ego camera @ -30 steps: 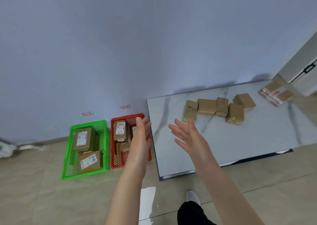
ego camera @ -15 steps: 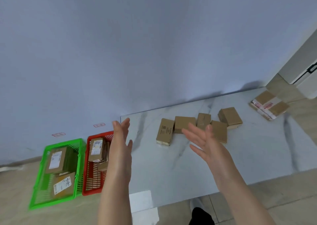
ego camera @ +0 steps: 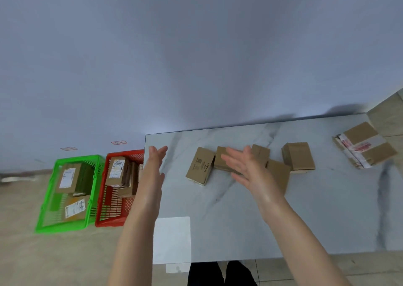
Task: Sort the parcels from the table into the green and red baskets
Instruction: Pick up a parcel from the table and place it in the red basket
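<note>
Right hand (ego camera: 250, 170) spread, perhaps touching parcels (ego camera: 200, 166); table (ego camera: 239, 220) edge clear.

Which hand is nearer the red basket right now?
Left. The left hand hovers open at the table's left edge, right beside the red basket. The right hand is open over the row of parcels, farther right.

1. A marble-patterned table (ego camera: 239, 220) holds a cluster of brown cardboard parcels (ego camera: 199, 166), with a taped parcel (ego camera: 364, 147) apart at the far right.
2. Both hands hover empty with fingers spread: left hand (ego camera: 152, 168), right hand (ego camera: 248, 168).
3. On the floor to the left, a green basket (ego camera: 46, 200) and a red basket (ego camera: 102, 198) hold labelled parcels.
</note>
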